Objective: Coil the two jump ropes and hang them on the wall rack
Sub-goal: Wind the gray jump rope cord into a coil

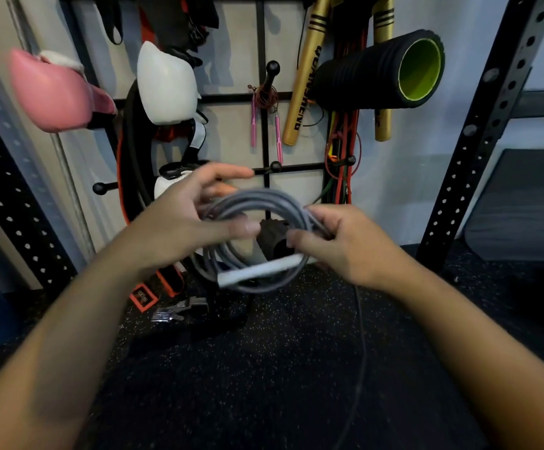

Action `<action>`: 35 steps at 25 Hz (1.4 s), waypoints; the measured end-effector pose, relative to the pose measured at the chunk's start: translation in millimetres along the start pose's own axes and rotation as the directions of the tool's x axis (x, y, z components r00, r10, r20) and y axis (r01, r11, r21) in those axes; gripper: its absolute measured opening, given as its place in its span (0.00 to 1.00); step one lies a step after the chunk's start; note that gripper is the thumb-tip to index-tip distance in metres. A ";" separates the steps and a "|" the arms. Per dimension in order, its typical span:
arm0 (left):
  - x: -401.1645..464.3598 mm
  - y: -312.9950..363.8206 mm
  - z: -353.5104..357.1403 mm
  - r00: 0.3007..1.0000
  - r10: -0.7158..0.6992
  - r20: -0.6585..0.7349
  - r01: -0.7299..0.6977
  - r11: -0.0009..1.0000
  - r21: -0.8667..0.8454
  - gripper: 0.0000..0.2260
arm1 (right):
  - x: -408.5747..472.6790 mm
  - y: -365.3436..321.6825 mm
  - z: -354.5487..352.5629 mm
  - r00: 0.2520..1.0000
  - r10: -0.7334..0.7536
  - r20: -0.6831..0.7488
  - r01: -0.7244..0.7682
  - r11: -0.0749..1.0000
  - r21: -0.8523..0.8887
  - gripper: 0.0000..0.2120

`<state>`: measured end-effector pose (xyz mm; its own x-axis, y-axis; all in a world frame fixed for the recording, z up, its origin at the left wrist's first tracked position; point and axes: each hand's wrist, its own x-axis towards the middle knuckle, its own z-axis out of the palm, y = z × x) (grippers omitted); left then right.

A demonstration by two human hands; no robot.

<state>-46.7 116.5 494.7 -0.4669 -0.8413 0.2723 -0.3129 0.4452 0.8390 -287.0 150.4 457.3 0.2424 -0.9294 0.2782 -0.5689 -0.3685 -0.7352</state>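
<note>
A grey jump rope (260, 203) is wound into a round coil held in front of me, with its white handle (257, 271) lying across the lower part of the coil. My right hand (345, 245) pinches the coil's right side. My left hand (183, 219) holds the left side, thumb across the loops and fingers spread. A second jump rope (265, 95), dark red with pink handles, hangs coiled from a black ball-tipped peg on the wall rack (264, 134) above.
On the rack hang a pink boxing glove (53, 92), a white glove (166, 82), gold sticks (303, 82), a black and green foam roller (384, 69) and resistance bands (342, 157). Bare pegs (103, 188) stick out. Perforated black uprights (478, 134) stand at both sides. Straps and a buckle (173, 311) lie on the speckled floor.
</note>
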 end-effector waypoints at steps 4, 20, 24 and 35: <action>-3.7 24.2 25.0 0.962 -0.074 0.264 -0.119 0.755 0.645 0.38 | -3.0 -5.5 12.4 0.990 -0.088 0.113 0.099 0.990 -0.102 0.05; 4.1 -5.3 41.9 0.995 -0.091 -0.043 0.074 0.948 -0.309 0.13 | -2.7 1.1 3.4 0.974 0.197 -0.110 -0.142 0.915 0.377 0.37; 8.8 -11.2 66.0 0.881 -0.264 -0.393 -0.035 0.792 -0.610 0.17 | -4.2 1.9 26.5 0.980 0.179 -0.092 -0.118 0.881 0.458 0.32; 4.6 -10.5 37.9 0.876 0.028 -0.482 -0.129 0.975 -0.179 0.43 | -1.3 -0.3 11.3 0.980 0.125 -0.158 -0.037 0.881 0.471 0.20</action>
<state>-77.0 119.6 469.2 -0.0194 -0.8723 0.4887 -0.0970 0.4881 0.8674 -278.3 152.0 450.2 0.0422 -0.9597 0.2779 -0.1404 -0.2811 -0.9494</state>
